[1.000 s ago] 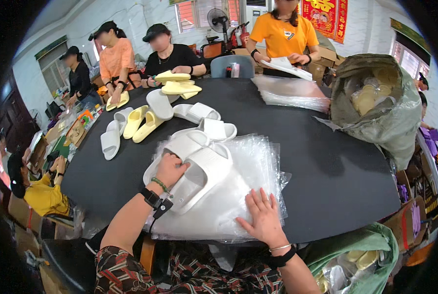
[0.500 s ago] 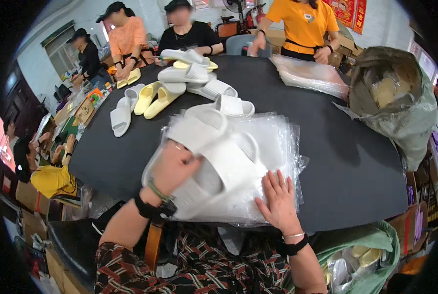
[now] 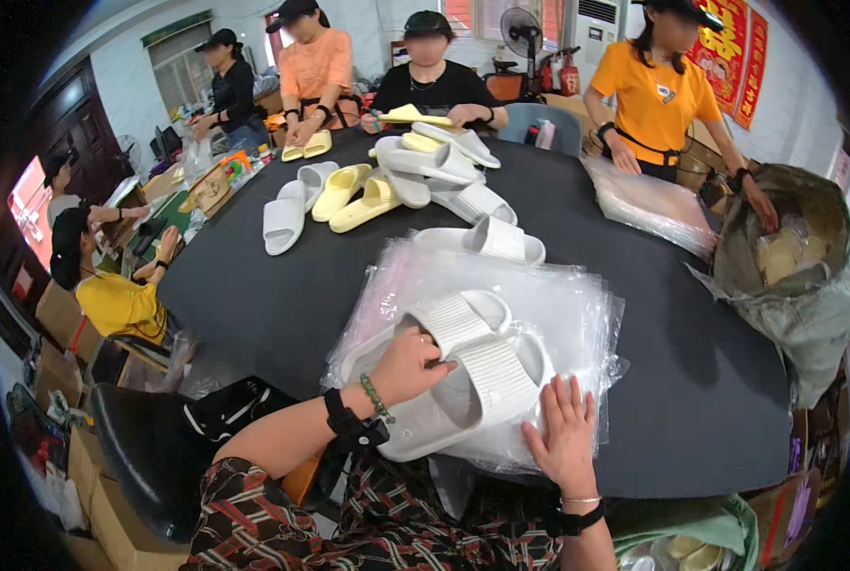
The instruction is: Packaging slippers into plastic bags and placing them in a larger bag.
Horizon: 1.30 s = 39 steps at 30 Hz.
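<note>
My left hand (image 3: 408, 366) is closed on a pair of white ribbed slide slippers (image 3: 463, 385), its fingers at the straps. The pair lies on a stack of clear plastic bags (image 3: 548, 295), toes pointing away from me. Flat on the right side of the bags, close beside the slippers, rests my right hand (image 3: 566, 428), fingers stretched out and holding nothing. Just beyond the stack's far edge is another white slipper (image 3: 506, 240).
Yellow slippers (image 3: 368, 205) and grey-white slippers (image 3: 287, 224) lie piled at the far side of the black table (image 3: 691, 409). Another bag stack (image 3: 648, 205) and an open woven sack (image 3: 777, 305) stand at the right. Co-workers surround the table; one (image 3: 667, 105) reaches into the sack.
My view has tilted up. The white slippers in my left hand were blurred by motion and now lie steady, slightly nearer me. My right hand stays flat. A co-worker's hand has moved into the sack.
</note>
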{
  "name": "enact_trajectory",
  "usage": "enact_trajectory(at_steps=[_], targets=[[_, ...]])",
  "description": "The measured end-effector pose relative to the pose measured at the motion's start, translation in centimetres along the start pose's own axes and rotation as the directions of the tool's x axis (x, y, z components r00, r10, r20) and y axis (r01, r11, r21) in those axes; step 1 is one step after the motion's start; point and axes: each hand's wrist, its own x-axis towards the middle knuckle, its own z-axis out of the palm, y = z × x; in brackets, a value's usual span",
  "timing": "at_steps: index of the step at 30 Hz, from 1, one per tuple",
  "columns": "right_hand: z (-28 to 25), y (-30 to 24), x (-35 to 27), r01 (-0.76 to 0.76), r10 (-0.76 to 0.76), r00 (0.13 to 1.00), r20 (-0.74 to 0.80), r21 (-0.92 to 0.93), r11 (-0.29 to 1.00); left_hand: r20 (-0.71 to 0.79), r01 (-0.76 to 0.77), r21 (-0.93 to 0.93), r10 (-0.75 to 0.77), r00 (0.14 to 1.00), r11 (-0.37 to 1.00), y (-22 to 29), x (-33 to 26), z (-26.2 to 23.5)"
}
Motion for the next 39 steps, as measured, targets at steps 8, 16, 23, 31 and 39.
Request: enact_trajectory(at_steps=[8,16,23,31,39], targets=[[0.0,-0.2,0.7,0.014,-0.014,1.0,0.014,0.001,1.0,-0.085,0.126,-0.065,-0.132,0.988,0.99,1.1,-0.3,-0.8],[0.0,0.3,0.4,0.009,-0.009,1.0,0.015,-0.009,1.0,-0.068,0.091,0.081,-0.085,0.994,0.993,1.3,1.6,-5.1],[-0.2,0.0,0.7,-0.007,0.007,1.0,0.024,-0.009,1.0,-0.107,0.098,0.283,-0.071,0.992,0.954,-5.6,14.1,-13.9],[-0.2,0.1,0.4,-0.008,0.008,1.0,0.012,0.011,1.0,-0.436,0.484,0.475,-0.282,0.855,0.734,-13.8,21.2,-17.8],[-0.1,0.3,0.9,0.006,-0.006,1.0,0.01,0.003,1.0,0.204,-0.227,0.28,0.173,0.964,0.933,2.3,3.1,-7.6]])
